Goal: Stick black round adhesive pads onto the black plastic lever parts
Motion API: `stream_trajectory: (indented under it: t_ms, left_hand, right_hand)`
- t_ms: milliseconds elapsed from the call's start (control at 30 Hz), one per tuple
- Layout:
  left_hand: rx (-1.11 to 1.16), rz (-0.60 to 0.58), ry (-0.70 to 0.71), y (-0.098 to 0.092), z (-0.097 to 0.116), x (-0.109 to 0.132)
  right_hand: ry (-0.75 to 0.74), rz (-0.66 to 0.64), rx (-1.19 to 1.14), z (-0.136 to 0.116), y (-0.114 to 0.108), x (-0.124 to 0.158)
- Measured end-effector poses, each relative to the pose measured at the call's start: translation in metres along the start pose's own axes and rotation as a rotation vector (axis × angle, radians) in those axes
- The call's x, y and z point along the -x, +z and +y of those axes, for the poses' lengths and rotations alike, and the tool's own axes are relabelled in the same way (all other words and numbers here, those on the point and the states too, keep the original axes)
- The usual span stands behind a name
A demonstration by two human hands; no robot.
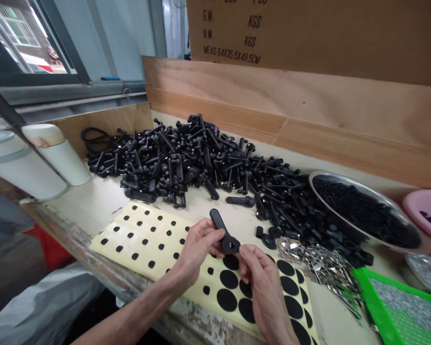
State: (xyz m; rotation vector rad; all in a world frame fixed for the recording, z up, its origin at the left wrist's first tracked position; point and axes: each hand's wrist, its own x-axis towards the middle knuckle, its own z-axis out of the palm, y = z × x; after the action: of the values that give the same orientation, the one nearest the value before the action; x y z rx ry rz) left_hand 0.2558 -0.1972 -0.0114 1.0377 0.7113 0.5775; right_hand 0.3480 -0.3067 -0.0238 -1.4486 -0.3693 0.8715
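One black handle point(217, 221) held up over a sheet of black dots point(138, 244)

We see the left hand point(199, 247) and the right hand point(264, 292) close together, just above the sheet. The fingers of the left hand curl around the long arm of the handle. The right hand's fingertips point(244, 254) pinch the round end, the part with a hole in it. Both arms come in from the lower left, with the elbows out of view. The right fingers may have a small dot between them too, but the view is poor there, so we cannot say.

So far, we see only this one handle up in the hands. Many more lie in a big heap of handles point(172, 158) on the counter point(72, 215), too many for us to count. A few lie just apart from the heap, near the sheet. Lots of big and small dots sit on the yellow sheet. A steel bowl point(330, 178) full of small black parts point(366, 211) sits to the right, near a pink tub point(427, 206). Shiny metal clips point(319, 266) lie beside a green tray point(388, 306).
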Motion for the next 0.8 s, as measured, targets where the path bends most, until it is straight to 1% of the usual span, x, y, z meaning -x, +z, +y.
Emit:
stream_trajectory:
  t_ms: [200,800]
  left_hand:
    - [0.028,-0.005,-0.007,0.0010,0.0034,0.0018]
    - [0.005,0.005,-0.029,0.0001,0.0079,0.0039]
  right_hand:
    - [0.008,-0.001,0.039,0.0020,-0.0010,-0.0027]
    - [0.033,0.012,0.014,-0.0007,0.0027,-0.0035]
